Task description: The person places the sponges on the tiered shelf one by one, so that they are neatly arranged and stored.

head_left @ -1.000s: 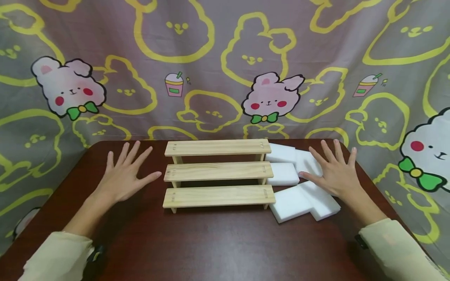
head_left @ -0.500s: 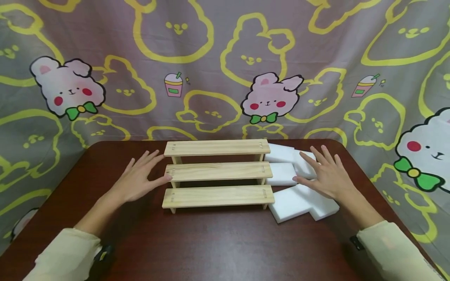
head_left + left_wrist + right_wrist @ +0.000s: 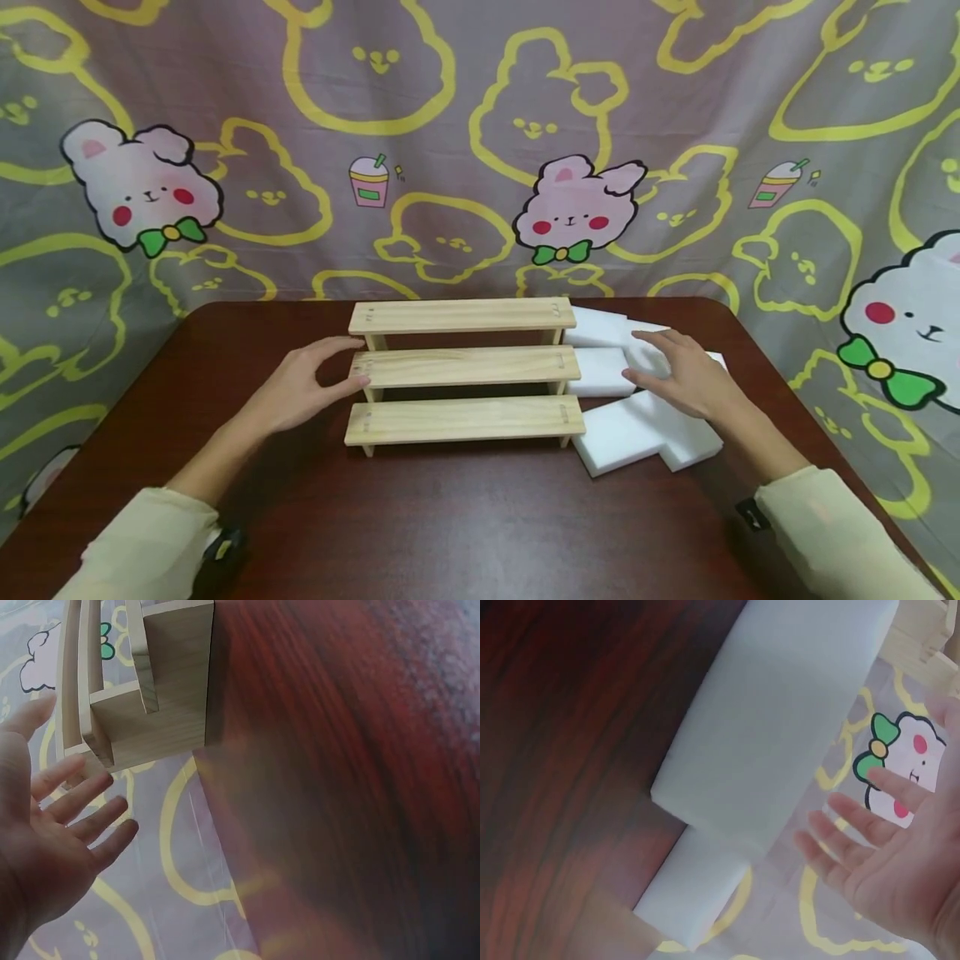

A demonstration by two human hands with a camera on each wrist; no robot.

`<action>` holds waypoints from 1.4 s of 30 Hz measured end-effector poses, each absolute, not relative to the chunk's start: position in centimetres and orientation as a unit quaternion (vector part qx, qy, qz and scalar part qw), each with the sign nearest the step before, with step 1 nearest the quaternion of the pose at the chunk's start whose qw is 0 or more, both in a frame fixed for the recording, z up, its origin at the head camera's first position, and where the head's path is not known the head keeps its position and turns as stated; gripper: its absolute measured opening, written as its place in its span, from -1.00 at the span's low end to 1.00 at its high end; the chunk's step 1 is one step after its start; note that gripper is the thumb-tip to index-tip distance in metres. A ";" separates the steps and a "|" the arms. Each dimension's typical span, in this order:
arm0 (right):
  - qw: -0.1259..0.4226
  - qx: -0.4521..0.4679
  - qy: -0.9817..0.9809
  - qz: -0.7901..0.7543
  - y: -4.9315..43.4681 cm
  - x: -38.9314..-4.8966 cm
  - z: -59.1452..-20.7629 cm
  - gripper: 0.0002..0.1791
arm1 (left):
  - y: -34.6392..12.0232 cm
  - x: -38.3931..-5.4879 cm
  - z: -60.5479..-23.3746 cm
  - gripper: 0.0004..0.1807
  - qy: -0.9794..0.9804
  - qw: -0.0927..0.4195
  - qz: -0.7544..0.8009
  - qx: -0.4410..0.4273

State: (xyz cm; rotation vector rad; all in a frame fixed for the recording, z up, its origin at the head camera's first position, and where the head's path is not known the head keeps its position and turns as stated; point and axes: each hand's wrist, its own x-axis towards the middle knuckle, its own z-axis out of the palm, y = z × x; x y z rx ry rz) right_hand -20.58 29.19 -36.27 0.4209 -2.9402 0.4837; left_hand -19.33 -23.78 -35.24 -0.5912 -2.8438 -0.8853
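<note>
- Cream sleeves [image 3: 142, 546] fill the lower left and lower right corners of the head view, a small dark device [image 3: 753, 514] showing at each cuff.
- The dark red-brown counter [image 3: 465, 533] spreads across the lower middle.
- The front step [image 3: 465, 421] of a three-tiered wooden stand [image 3: 465, 367] lies level at the centre of the frame; the other two rise behind it.
- Left of centre, the left hand [image 3: 300, 383] is at the stand's left end, its thumb apart from loosely bent fingers, gripping nothing; whether it touches the wood cannot be told.
- Right of centre, the right hand [image 3: 693, 379] is over white blocks [image 3: 622, 433], its fingers relaxed and thumb apart, likewise holding nothing.
- The blocks lie in an overlapping cluster just beside the stand's right end.
- A grey curtain [image 3: 247, 67] with yellow outlines and white bunny heads fills the upper frame.
</note>
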 end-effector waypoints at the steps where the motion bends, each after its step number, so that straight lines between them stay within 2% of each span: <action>1: 0.066 0.145 -0.972 0.174 29.2 -20.7 -36.3 -0.24 | -23.8 -19.3 -35.3 -0.37 -0.933 0.054 -0.297 -0.198; 7: 0.062 0.177 -0.959 0.212 29.1 -21.3 -36.4 -0.40 | -23.9 -19.4 -35.3 -0.48 -0.922 0.064 -0.313 -0.219; 15: -0.004 0.192 -0.956 0.223 28.7 -22.2 -36.2 -0.44 | -24.6 -19.7 -35.9 -0.55 -0.912 0.069 -0.338 -0.222; 23: -0.040 0.208 -0.952 0.220 28.5 -23.2 -36.3 -0.39 | -25.1 -19.7 -36.0 -0.48 -0.912 0.035 -0.347 -0.215; 26: -0.059 0.206 -0.953 0.212 28.5 -23.5 -36.3 -0.31 | -25.2 -19.9 -36.1 -0.47 -0.913 0.025 -0.348 -0.209; 32: -0.093 0.201 -0.957 0.188 28.1 -24.0 -35.8 -0.16 | -25.3 -20.4 -36.5 -0.51 -0.907 0.014 -0.367 -0.208; 42: -0.140 0.202 -0.948 0.200 28.0 -24.5 -35.6 -0.10 | -25.4 -20.5 -36.3 -0.58 -0.895 -0.003 -0.379 -0.235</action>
